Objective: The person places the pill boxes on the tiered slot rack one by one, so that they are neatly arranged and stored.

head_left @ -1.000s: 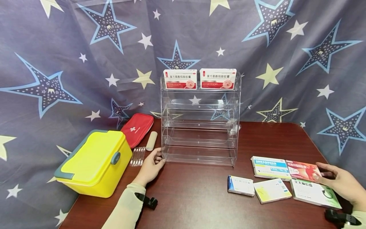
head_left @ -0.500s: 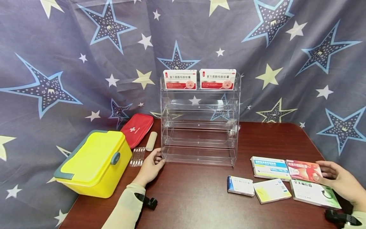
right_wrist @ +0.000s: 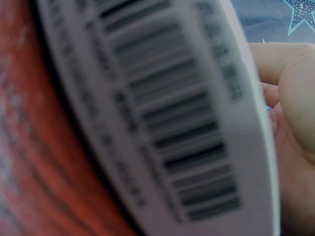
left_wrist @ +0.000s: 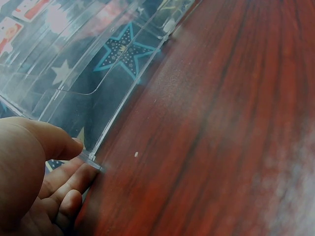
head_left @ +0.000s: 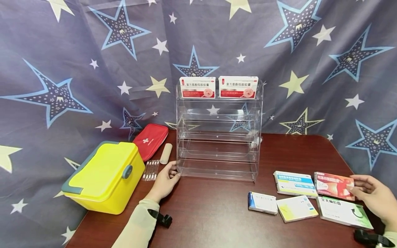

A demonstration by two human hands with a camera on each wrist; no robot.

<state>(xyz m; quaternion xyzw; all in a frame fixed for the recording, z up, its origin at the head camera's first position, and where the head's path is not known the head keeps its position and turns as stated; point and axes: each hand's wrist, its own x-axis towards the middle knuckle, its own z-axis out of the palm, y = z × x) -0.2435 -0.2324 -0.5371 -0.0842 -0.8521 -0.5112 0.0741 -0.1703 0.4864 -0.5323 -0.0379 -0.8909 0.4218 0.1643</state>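
Note:
My right hand (head_left: pixel 369 194) pinches the right end of a red medicine box (head_left: pixel 333 181) at the table's right side; in the right wrist view the box's barcoded white edge (right_wrist: pixel 167 123) fills the frame next to my fingers (right_wrist: pixel 290 73). My left hand (head_left: pixel 165 181) rests on the table with thumb and fingers touching the lower left corner of a clear acrylic tiered rack (head_left: pixel 218 137), whose corner post (left_wrist: pixel 91 157) shows in the left wrist view. Two red-and-white boxes (head_left: pixel 218 86) stand on the rack's top shelf.
A yellow lidded case (head_left: pixel 107 175), a red first-aid pouch (head_left: pixel 150 139), a beige roll (head_left: pixel 165 153) and a blister strip (head_left: pixel 150 169) lie left of the rack. Several flat boxes (head_left: pixel 294 184) lie at the right front. A starred cloth hangs behind the brown table (head_left: pixel 217 213).
My right hand has closed on the red box's right end and tipped it up slightly. The left hand stays at the rack's corner. The view has shifted a little.

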